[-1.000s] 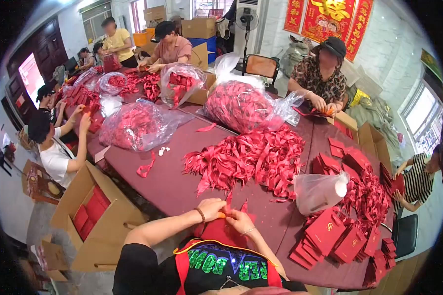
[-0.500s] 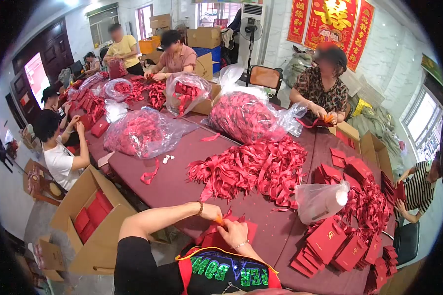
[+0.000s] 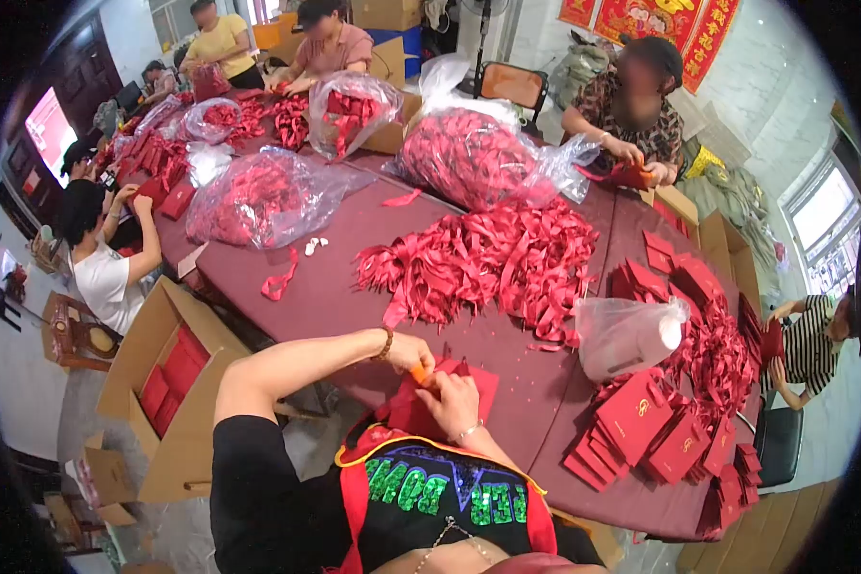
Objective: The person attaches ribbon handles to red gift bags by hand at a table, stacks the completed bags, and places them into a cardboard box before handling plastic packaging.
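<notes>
My left hand (image 3: 408, 352), with a brown beaded bracelet at the wrist, is closed, and a small orange item (image 3: 418, 373) shows at its fingertips. Whether that is a tool or a finger cover I cannot make out. My right hand (image 3: 454, 402), wearing a silver bracelet, closes its fingers over the upper part of a red gift bag (image 3: 485, 387). Both hands meet over this bag at the table's near edge, in front of my chest. The fingers hide part of it. Beyond them spreads a large heap of red ribbons (image 3: 488, 258).
Finished-looking red gift bags (image 3: 631, 416) with gold marks lie stacked on the right, near a white bottle in a clear plastic bag (image 3: 622, 335). Big plastic sacks of ribbon (image 3: 469, 158) stand farther back. An open carton (image 3: 177, 383) is at left. Several people work around the table.
The view has tilted down, so the table and people sit higher in it. Both hands stay together over the red bag with little visible shift of the fingers.
</notes>
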Motion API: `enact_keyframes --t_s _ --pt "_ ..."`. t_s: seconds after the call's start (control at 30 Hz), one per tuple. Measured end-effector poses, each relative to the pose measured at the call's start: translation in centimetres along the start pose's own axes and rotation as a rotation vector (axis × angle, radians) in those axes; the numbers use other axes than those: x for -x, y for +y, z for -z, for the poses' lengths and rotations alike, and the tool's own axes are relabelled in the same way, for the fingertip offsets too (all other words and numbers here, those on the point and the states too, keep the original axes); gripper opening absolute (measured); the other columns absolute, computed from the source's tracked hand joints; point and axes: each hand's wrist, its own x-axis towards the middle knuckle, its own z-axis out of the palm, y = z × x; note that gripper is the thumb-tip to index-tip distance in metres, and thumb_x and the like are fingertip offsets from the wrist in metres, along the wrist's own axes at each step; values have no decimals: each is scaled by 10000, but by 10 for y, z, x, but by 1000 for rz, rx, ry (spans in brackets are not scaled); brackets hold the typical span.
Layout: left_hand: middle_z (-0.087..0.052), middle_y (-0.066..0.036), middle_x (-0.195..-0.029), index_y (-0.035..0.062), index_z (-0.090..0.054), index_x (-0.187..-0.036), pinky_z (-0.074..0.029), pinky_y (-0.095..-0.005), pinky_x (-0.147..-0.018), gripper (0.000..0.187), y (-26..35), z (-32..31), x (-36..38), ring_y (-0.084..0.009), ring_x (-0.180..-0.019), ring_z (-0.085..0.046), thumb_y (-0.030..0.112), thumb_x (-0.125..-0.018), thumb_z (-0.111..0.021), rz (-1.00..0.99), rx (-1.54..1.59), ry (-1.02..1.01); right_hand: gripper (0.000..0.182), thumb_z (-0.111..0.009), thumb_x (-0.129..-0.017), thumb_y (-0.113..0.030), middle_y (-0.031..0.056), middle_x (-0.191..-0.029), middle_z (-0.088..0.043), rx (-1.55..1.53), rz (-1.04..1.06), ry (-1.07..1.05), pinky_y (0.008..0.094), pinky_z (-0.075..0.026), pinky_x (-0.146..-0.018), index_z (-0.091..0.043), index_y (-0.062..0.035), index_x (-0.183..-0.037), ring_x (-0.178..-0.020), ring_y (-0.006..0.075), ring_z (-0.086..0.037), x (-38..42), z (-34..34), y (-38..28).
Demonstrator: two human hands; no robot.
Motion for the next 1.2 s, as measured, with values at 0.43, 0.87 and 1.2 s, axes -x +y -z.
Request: enact_keyframes --t_s 0.43,0.87,1.2 --pt "-564 -11 -724 66 -556 -873 -430 -244 -611 109 -21 -47 -29 -88 -650 -513 169 -864 -521 -300 563 847 181 -663 -699 -187 97 -771 -602 -235 -69 -89 386 -427 -701 -578 -77 -815 -765 285 -560 -7 11 24" --pt "-553 -63 -928 64 -383 -1199 -461 -278 -640 490 -13 -80 -10 -102 -784 -524 42 -769 -618 -216 260 777 285 -663 -707 -227 83 -946 -573 -84 -153 -173 408 -358 -842 -597 -117 -962 -954 274 -495 8 25 35" --pt "-579 -117 -1058 45 -392 -1224 -455 -312 -806 471 -33 -92 -18 -202 -980 -551 24 -787 -567 -310 521 778 394 -722 -636 -183 178 -1224 -408 173 -203 79 461 -378 -863 -600 -189 -1011 -1098 382 -406 59 46 29"
